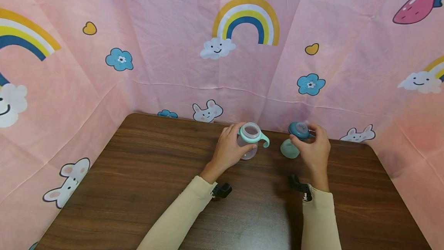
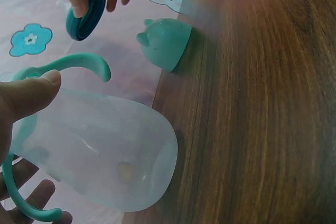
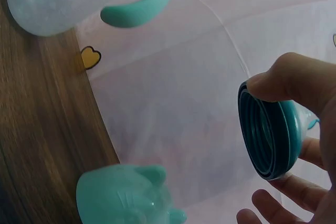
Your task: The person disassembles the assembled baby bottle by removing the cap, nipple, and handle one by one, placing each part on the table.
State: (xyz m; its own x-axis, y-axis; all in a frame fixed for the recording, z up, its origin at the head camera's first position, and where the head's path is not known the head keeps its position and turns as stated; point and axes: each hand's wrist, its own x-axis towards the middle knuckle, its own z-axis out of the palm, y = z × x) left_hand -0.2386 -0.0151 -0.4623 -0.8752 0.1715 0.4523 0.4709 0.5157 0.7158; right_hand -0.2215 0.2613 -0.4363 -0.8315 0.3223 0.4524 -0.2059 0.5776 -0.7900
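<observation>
The left hand's grip (image 1: 229, 146) is grasping a translucent plastic bottle (image 2: 113, 145) near its neck, with the thumb in front and the fingers behind. The bottle is upright with its mouth uncovered; whether its base touches the tabletop (image 1: 138, 173), I cannot tell. Around its neck sits a mint-green plastic collar with two curved handles (image 1: 265, 141). The right hand's grip (image 1: 315, 147) is pinching a dark teal, round screw ring (image 3: 283, 135), raised apart from the bottle, its threads visible. Just beside this hand, on the tabletop, stands a pale green dome-shaped cap with small ears (image 2: 167, 44).

In my judgement, the bottle should be steadied by the collar, because its soft-looking wall may bend. The ring is better held by its outer edge, level, with fingers away from the threads; a tilted ring could cross the threads.

I can read no brand, label or writing. The pink cloth backdrop (image 1: 173, 41) carries pictures of rainbows and rabbits.
</observation>
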